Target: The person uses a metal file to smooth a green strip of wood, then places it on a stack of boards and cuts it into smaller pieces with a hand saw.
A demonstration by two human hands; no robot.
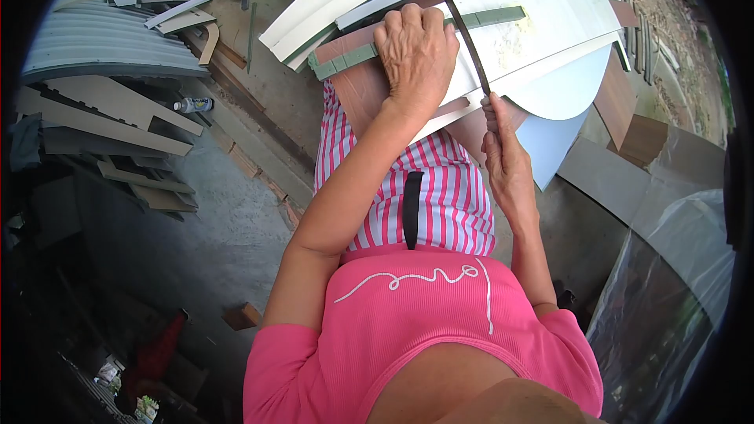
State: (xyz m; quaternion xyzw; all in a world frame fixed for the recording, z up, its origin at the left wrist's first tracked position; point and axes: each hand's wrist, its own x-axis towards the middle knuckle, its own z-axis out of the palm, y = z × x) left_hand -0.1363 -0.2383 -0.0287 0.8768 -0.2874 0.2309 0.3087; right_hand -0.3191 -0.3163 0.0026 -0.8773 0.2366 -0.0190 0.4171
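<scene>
My left hand is closed over a narrow green strip marked off in segments, which lies across the stacked boards in front of me. The strip shows on both sides of my fingers. My right hand is wrapped round the lower end of a long, thin, dark curved tool. That tool points up and to the left, crossing above a white board to the right of my left hand. A brown wood-grained board sticks out under the strip, over my striped trousers.
Cut panels are piled at the left, below a corrugated sheet. A small bottle stands or lies near them. Clear plastic sheeting hangs at the right, by grey boards. A small wooden block is on the floor.
</scene>
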